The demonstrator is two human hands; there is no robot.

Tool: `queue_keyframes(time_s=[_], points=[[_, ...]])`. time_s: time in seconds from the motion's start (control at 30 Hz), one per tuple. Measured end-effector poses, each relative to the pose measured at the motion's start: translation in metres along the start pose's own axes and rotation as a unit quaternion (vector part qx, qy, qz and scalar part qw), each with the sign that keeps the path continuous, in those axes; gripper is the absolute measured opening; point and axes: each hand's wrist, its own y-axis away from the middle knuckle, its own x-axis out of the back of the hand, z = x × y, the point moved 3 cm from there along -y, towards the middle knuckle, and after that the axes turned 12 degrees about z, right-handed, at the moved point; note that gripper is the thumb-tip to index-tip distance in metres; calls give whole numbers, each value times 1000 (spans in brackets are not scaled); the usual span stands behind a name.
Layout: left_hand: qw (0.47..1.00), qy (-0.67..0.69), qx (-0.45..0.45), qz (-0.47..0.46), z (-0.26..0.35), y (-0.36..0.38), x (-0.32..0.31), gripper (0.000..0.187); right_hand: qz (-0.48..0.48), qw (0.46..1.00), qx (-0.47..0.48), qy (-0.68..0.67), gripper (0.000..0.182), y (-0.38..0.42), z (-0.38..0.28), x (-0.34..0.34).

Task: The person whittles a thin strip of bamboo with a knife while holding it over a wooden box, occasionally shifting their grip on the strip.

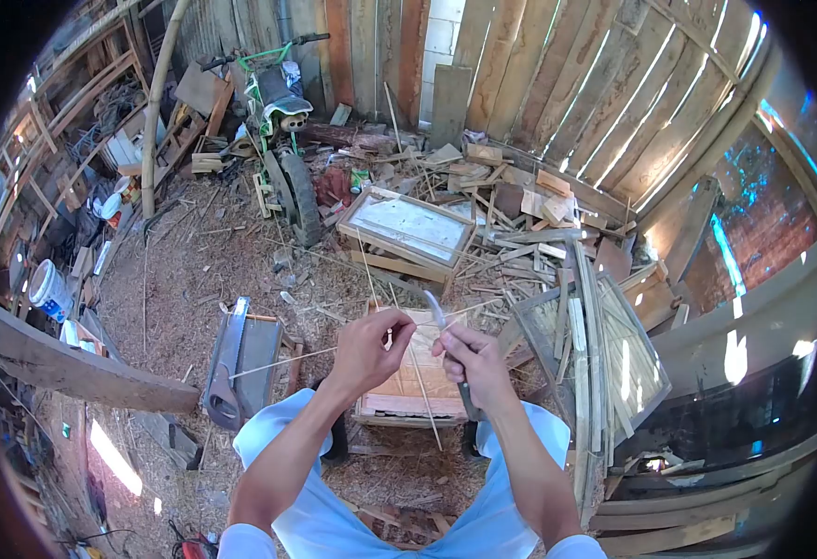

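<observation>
In front of my lap, my right hand [476, 361] is closed around a curved knife [436, 308], blade pointing up and away, its dark handle reaching below my fist. My left hand [371, 347] pinches a thin wooden strip [282, 362] that runs from the lower left through the fingers. The strip's line continues to the upper right, past the blade. Below both hands, between my legs, lies a pale wooden box [406, 406]. Another thin strip [421, 391] slants across its top.
A handsaw [229, 368] rests on a framed panel [261, 347] at left. Ahead is a wooden frame with a whitish top [408, 225]. Wood scraps [529, 210] pile up behind it, beside a motorbike [282, 130]. Framed boards [604, 354] lean at right; a white bucket [51, 291] sits far left.
</observation>
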Motion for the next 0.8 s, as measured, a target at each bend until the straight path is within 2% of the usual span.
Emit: queue_keyframes(time_s=[0.13,0.2,0.37,0.43,0.5,0.57,0.67,0.73,0.8], points=[[1000,4,-1,-6,-1,3,1,8,-21,999,-20,-41,20,5,-2,-1],[1000,6,8,-2,3,2,5,8,36,997,6,-69,21,0,-9,11],[999,28,-7,18,-4,3,0,8,38,998,-19,-48,20,3,-3,5],[1000,14,-4,-6,1,3,3,8,-12,999,-21,-45,23,6,2,-2],[1000,19,10,-10,0,3,5,9,10,999,-27,-26,27,2,-4,7],[999,27,21,-9,-2,3,6,9,65,995,2,-81,26,-5,-17,23],[1000,22,1,4,-1,2,6,10,58,994,-1,-93,26,-4,-17,23],[999,9,40,-18,-1,1,7,11,60,995,-9,-84,27,1,-7,17],[999,12,27,-17,0,1,4,12,0,999,-32,-37,29,4,2,6]])
